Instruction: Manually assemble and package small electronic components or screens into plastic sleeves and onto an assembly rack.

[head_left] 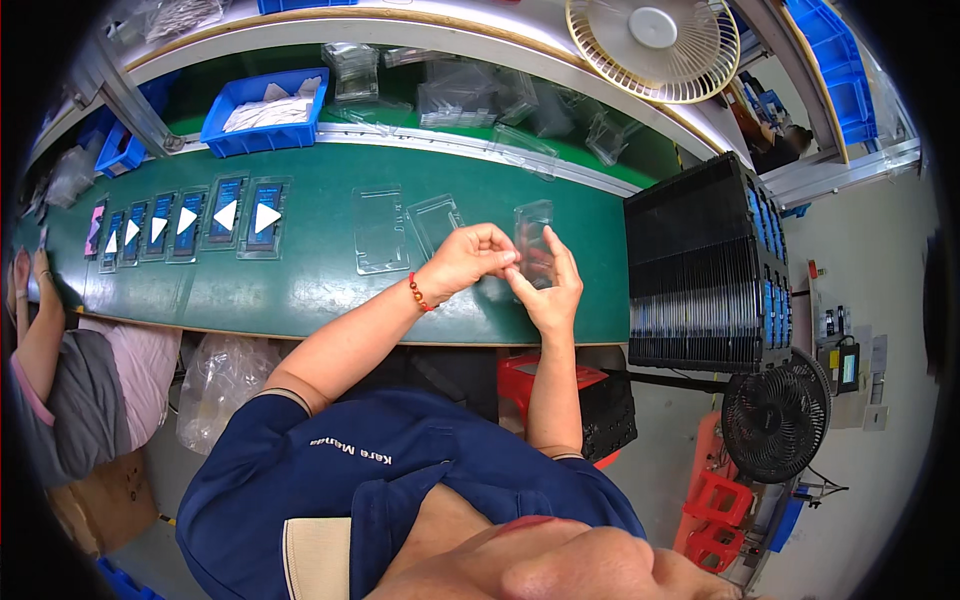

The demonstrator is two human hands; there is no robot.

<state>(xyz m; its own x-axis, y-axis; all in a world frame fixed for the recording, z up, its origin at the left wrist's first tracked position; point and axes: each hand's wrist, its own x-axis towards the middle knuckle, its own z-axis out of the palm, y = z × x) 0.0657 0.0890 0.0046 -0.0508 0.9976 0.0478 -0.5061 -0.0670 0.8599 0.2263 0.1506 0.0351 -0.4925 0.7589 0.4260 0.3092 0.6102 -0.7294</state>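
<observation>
A thin clear plastic tray (535, 222) is held slightly tilted above the green bench. My right hand (553, 290) grips it, with the thumb at its lower left and the fingers along its right side. My left hand (468, 258) is closed in a pinch at the tray's left edge, its fingertips close to my right thumb. Whether anything small sits between those fingertips I cannot make out. Two more clear trays lie on the bench left of my hands: one flat tray (380, 230) and one angled tray (436, 222), which my left hand partly covers.
Along the green bench (320, 290), several clear trays with dark blue pieces and white triangles (265, 218) form a row. A blue bin (265, 112) of white pieces stands behind them. Tall black stacked racks (700, 265) border the right. Another person's arm (40, 330) rests far left.
</observation>
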